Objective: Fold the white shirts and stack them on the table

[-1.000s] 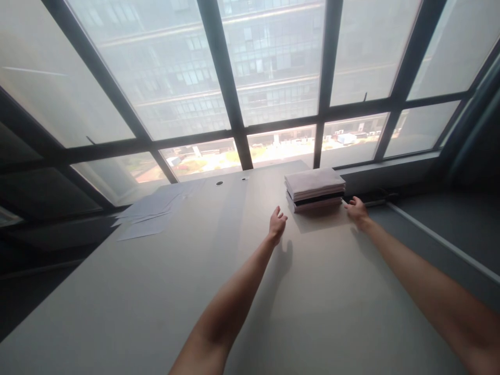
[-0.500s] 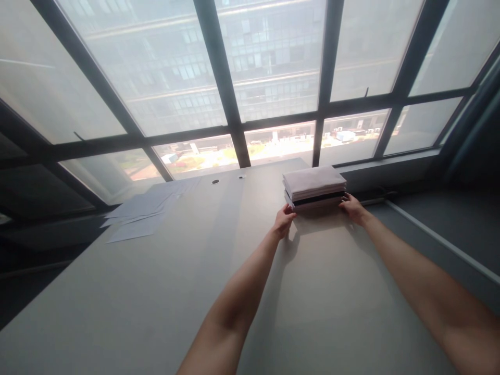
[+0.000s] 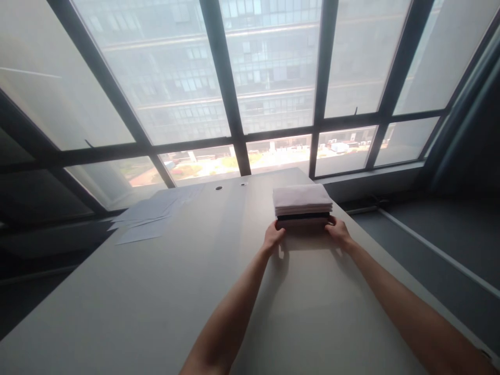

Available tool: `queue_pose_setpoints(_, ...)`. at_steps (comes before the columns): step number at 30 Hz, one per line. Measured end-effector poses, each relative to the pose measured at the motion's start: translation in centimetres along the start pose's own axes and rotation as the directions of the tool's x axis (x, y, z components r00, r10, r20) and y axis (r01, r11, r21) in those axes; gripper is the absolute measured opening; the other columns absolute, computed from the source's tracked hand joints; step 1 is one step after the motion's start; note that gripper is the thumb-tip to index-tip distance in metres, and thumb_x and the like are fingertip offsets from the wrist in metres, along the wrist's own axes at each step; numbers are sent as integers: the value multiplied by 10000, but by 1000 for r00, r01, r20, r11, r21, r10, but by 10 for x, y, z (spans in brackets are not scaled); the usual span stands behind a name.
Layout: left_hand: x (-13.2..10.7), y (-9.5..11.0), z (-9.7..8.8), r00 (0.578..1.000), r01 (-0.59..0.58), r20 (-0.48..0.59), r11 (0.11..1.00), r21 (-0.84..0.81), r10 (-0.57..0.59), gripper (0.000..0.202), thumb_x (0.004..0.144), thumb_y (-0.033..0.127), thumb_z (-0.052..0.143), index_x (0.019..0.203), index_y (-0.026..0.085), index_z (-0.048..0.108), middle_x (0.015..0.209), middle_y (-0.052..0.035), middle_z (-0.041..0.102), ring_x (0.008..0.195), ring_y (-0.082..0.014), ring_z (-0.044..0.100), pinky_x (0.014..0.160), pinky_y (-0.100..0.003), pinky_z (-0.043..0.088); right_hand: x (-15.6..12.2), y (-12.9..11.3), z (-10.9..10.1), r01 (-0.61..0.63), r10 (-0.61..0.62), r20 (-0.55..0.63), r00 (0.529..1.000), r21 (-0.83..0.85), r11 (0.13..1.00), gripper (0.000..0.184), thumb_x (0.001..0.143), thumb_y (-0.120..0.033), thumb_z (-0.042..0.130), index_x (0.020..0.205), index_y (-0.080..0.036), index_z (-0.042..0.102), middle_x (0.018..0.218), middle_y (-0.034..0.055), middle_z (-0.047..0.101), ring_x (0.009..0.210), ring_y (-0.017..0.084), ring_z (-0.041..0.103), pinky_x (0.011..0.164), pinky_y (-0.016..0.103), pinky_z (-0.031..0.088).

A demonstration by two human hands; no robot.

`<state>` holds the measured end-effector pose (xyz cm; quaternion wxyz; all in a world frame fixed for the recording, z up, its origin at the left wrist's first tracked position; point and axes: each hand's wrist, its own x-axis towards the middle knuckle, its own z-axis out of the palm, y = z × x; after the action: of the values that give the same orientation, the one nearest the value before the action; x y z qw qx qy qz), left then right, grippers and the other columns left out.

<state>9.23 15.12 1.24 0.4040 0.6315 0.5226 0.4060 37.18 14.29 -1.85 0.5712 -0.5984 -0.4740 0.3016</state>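
Observation:
A stack of folded cloths (image 3: pixel 302 197), mostly white with a dark layer low down, is at the table's far right part. My left hand (image 3: pixel 274 235) grips its near left corner, thumb towards me and the other fingers partly hidden behind the edge. At the near right corner my right hand (image 3: pixel 338 232) holds the stack the same way, its fingers curled round the side. Both arms stretch forward over the white table (image 3: pixel 187 291). Whether the stack's bottom touches the tabletop is hard to tell; a shadow lies just in front of it.
Loose white paper sheets (image 3: pixel 150 213) lie overlapped at the table's far left edge. Two round cable holes (image 3: pixel 219 188) sit near the far edge. Large dark-framed windows (image 3: pixel 273 67) rise behind the table. Grey floor with a pale strip (image 3: pixel 433 250) shows at the right.
Both hands have brought the stack slightly nearer and to the left, and it has turned so its front edge lies more level. The view has tilted up a little.

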Motion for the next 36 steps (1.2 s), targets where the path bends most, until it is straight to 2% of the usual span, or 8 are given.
queue_pose_setpoints(7,-91,-19,-60,986,71,-164,974,216,-36,523,791,130,613,1314,150,626,1294,-135,685,1196,-273,640,1057,-370,457,-88,-19,39,64,-62,48,997,-51,997,481,621,-226,519,1035,-160,756,1030,97,781,922,260,723,778,323,565)
queue_pose_setpoints(16,-177,-37,-116,959,85,-282,962,259,-9,347,802,110,616,1143,129,673,1128,-153,735,1051,-260,696,958,-368,509,-167,-25,85,76,-95,-103,990,-169,983,393,724,-337,492,1008,-150,689,921,156,742,801,280,686,765,392,540)
queue_pose_setpoints(21,-186,-44,-116,933,47,-358,974,221,36,185,831,105,593,994,165,658,983,-101,722,934,-217,695,886,-348,526,-172,-28,79,127,-139,-73,988,-152,980,401,742,-376,476,1008,-157,682,969,155,741,877,281,683,810,387,532)
queue_pose_setpoints(25,-185,-49,-115,902,36,-430,988,152,33,238,859,102,544,1082,158,606,1078,-119,682,929,-201,692,838,-336,550,-169,-27,74,132,-140,-48,989,-142,981,404,726,-366,481,1010,-153,676,961,152,745,867,285,689,800,392,535)
queue_pose_setpoints(28,-189,-46,-117,822,-35,-557,987,158,118,305,883,119,496,1181,163,547,1195,-137,599,1002,-212,662,845,-357,559,-168,-25,74,134,-143,-50,988,-153,979,393,737,-376,483,1008,-158,666,958,153,742,863,290,686,786,396,534)
queue_pose_setpoints(30,-193,-35,-118,746,-154,-595,947,281,298,325,906,157,503,1229,179,524,1209,-129,570,1085,-237,620,913,-402,541,-169,-25,75,133,-145,-61,988,-160,978,390,746,-384,482,1012,-162,660,957,155,739,874,293,682,792,401,531)
queue_pose_setpoints(33,-193,-3,-118,690,-285,-468,802,525,552,292,947,234,551,1238,217,557,1225,-112,587,1185,-271,561,1032,-464,467,-169,-25,76,132,-144,-67,987,-157,979,376,757,-380,479,1017,-171,654,955,145,738,877,286,682,792,391,532)
queue_pose_setpoints(36,-178,36,-113,771,-302,-259,693,655,581,300,946,302,624,1241,244,615,1306,-116,599,1262,-303,522,1092,-476,405,-169,-27,76,125,-134,-57,989,-147,981,360,776,-397,496,1011,-172,651,930,135,736,815,273,681,754,379,535)
